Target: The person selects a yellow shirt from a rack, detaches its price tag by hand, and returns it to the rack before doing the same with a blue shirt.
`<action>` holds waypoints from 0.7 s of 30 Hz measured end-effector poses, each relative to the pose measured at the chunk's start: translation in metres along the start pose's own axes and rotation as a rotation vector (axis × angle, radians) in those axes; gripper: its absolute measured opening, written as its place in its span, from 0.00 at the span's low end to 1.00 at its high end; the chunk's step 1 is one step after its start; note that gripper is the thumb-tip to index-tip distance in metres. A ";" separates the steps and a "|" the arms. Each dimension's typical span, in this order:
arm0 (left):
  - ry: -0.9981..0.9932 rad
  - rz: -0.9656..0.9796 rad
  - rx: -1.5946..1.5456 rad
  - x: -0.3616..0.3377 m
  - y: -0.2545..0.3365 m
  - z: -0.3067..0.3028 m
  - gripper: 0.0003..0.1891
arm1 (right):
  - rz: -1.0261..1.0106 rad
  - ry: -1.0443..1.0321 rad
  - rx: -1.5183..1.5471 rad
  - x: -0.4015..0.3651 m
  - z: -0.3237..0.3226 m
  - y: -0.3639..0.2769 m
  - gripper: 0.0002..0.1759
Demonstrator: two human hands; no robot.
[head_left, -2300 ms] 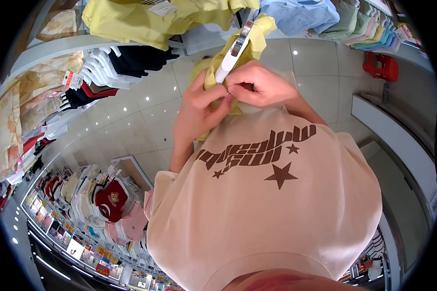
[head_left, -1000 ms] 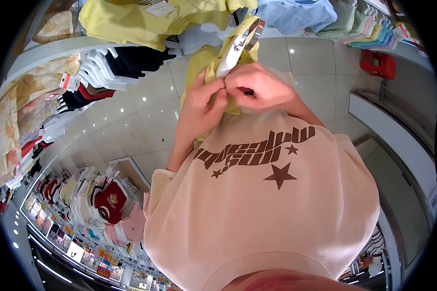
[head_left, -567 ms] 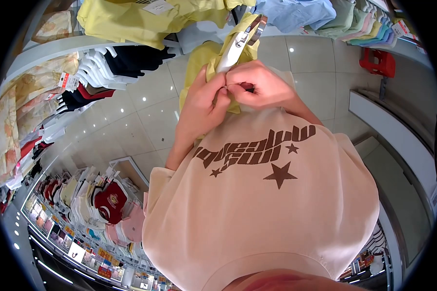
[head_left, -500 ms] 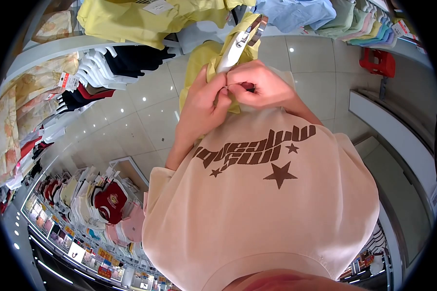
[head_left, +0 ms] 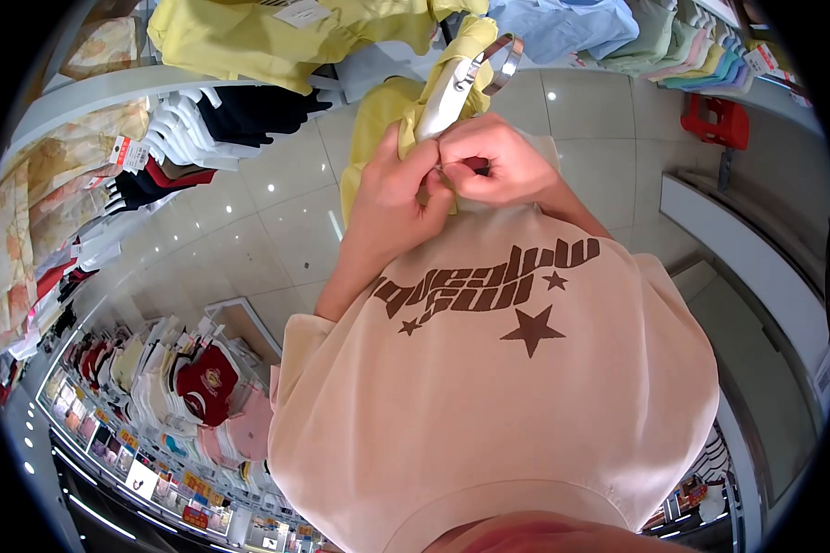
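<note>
Held cloth [head_left: 373,115]: was plain yellow
Worn shirt [head_left: 498,396]: was pale peach, with brown lettering and stars
Hanging clothes [head_left: 9,221]: were cream with orange flowers
Stool [head_left: 730,124]: was red
Tag [head_left: 129,154]: was red and white

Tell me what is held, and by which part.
Left hand and right hand seem to pinch the yellow garment near the white piece; exact part hidden.

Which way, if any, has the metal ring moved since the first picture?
Yes: the metal ring has moved toward the picture's right, nearer the red stool.
</note>
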State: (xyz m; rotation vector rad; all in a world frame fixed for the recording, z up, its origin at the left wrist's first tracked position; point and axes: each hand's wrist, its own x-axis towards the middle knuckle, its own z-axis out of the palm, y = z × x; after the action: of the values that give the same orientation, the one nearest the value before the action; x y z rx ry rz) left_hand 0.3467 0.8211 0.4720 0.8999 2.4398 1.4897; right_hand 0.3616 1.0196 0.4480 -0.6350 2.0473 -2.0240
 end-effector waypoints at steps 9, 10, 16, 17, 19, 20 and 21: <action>-0.120 -0.115 -0.158 -0.001 -0.017 -0.011 0.07 | -0.076 -0.050 -0.146 0.001 -0.007 -0.012 0.10; -0.120 -0.109 -0.201 0.001 -0.017 -0.014 0.07 | -0.068 -0.063 -0.155 0.001 -0.011 -0.012 0.10; -0.112 -0.041 -0.230 0.008 -0.012 -0.018 0.12 | -0.062 -0.063 -0.252 0.003 -0.014 -0.011 0.09; -0.104 -0.052 -0.234 0.008 -0.013 -0.018 0.12 | -0.071 -0.057 -0.267 0.004 -0.014 -0.010 0.09; -0.086 -0.080 -0.263 0.007 -0.015 -0.016 0.12 | -0.070 -0.063 -0.288 0.004 -0.015 -0.010 0.08; -0.076 -0.096 -0.286 0.006 -0.016 -0.015 0.12 | -0.070 -0.067 -0.298 0.004 -0.015 -0.010 0.08; -0.065 -0.112 -0.310 0.006 -0.017 -0.015 0.12 | -0.071 -0.064 -0.296 0.005 -0.015 -0.010 0.08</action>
State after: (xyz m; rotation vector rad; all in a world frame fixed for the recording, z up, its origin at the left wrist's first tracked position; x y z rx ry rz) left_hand 0.3284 0.8070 0.4660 0.7230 2.0969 1.7044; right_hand 0.3524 1.0313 0.4591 -0.8239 2.3375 -1.7227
